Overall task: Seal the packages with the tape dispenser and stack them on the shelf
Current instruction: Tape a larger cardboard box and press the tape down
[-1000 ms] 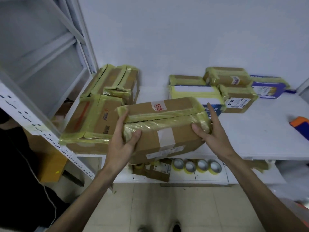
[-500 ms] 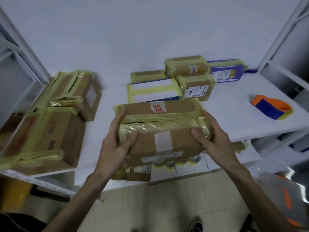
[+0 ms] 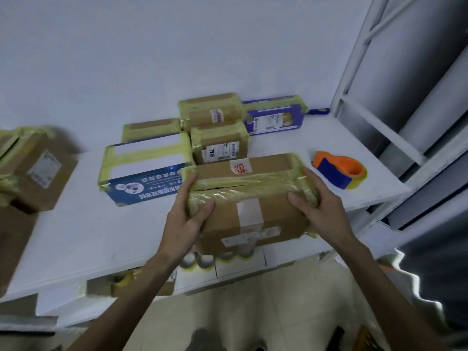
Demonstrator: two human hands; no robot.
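A brown cardboard package (image 3: 253, 211) wrapped in yellowish tape, with a red-and-white sticker on top, is held over the front edge of the white shelf (image 3: 83, 224). My left hand (image 3: 187, 221) grips its left end, thumb on the near face. My right hand (image 3: 319, 209) grips its right end. The orange and blue tape dispenser (image 3: 339, 169) lies on the shelf just right of the package, touched by neither hand.
Several taped packages sit behind: a blue-and-white box (image 3: 147, 168), small brown boxes (image 3: 219, 145), a purple box (image 3: 274, 117). More taped boxes (image 3: 35, 168) stand at the left. Tape rolls (image 3: 202, 260) lie on the lower shelf. A white rack upright (image 3: 354, 72) rises at right.
The view has swung right: the left stack slid toward the frame edge and the tape dispenser came closer. Both hands carried the package rightward along the shelf front, grip unchanged.
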